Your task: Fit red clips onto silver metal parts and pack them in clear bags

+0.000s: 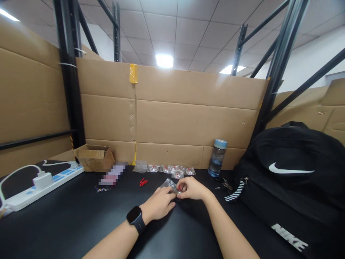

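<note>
A small clear plastic bag [168, 182] lies on the black tabletop in the middle. My left hand [160, 204], with a dark watch on its wrist, has its fingers closed at the bag's near edge. From the right, my right hand [193, 188] pinches a small red and shiny item [179, 187] at the bag's side; the fingers cover most of it. Just beyond my hands is a row of clear packets [178, 174], several with red and silvery contents. A flat, clear bag [140, 167] sits at the row's left end. Red-handled snips [143, 182] lie left of my hands.
On the left are a white power strip [27, 198], an open cardboard box [95, 160] and a blurred-out item [113, 174]. At right stand a water bottle [217, 158] and a black backpack [291, 180], with keys [226, 183] nearby. A cardboard wall [172, 122] closes off the back.
</note>
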`<action>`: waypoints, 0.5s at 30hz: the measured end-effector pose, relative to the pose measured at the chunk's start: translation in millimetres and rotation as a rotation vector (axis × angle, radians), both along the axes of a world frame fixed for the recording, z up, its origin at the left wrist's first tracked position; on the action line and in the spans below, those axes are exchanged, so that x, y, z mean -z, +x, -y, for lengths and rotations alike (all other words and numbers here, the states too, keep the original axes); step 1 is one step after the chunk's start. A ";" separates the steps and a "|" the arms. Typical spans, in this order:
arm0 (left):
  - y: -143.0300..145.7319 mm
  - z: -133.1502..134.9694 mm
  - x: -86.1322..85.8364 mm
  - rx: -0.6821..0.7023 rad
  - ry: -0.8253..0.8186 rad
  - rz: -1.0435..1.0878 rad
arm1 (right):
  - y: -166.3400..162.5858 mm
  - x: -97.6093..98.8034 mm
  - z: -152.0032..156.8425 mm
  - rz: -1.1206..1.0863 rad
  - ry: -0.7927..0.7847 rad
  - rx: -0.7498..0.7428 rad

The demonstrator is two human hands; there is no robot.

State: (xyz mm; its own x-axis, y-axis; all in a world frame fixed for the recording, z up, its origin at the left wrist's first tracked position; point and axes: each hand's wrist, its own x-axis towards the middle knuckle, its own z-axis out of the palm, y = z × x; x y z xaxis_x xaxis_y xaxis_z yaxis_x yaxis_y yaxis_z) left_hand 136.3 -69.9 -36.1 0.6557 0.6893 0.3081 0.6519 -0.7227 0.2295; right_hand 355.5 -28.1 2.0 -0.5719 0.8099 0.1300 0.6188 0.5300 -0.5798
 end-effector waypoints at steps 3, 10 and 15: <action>-0.2 0.0 0.8 0.010 0.014 -0.016 | 4.8 1.6 -1.6 0.082 0.005 0.033; 0.1 1.9 -2.5 0.020 -0.007 0.007 | 7.6 4.2 -2.6 0.161 0.068 0.094; -0.4 0.6 -3.8 0.051 -0.036 0.032 | 2.7 12.1 -8.8 0.162 0.110 0.191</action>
State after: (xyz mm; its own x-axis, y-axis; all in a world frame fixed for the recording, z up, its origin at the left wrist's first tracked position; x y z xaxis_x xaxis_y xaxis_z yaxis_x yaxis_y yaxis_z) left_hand 135.9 -70.5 -32.3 0.6805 0.6661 0.3054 0.6063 -0.7459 0.2759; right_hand 358.2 -19.3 -10.2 -0.4303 0.8914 0.1424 0.7937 0.4487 -0.4106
